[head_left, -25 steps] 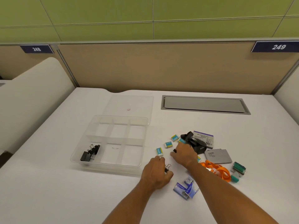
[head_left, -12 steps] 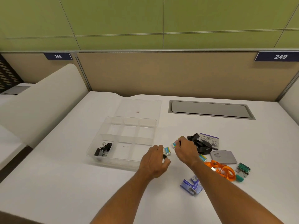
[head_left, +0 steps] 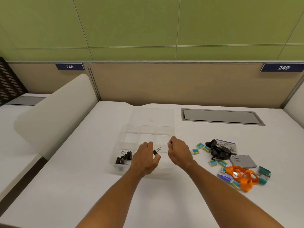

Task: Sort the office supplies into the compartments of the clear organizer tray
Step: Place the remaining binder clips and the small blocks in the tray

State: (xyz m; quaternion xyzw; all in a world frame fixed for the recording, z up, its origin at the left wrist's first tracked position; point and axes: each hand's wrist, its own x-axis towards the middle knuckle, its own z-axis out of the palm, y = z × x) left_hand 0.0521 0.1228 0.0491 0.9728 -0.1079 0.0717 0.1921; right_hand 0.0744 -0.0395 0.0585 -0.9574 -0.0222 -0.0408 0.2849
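We're barely started: a few binder clips (head_left: 124,157) sit in the organizer tray (head_left: 148,128) compartment just left of our left hand (head_left: 145,159). That hand pinches another binder clip (head_left: 156,151) over the tray, the right hand (head_left: 178,152) pinches something tiny we can't identify. Erasers (head_left: 199,145), lanyards (head_left: 241,176) and the rest wait on the worktop (head_left: 65,178) right of it.

The surface (head_left: 82,178) is white. The organizer tray (head_left: 148,128) is clear, holding black binder clips (head_left: 123,157). An orange lanyard (head_left: 241,176), a black strap (head_left: 218,149), teal-and-yellow erasers (head_left: 199,145) and a grey card (head_left: 243,161) lie together. The wall panels (head_left: 148,22) are green.
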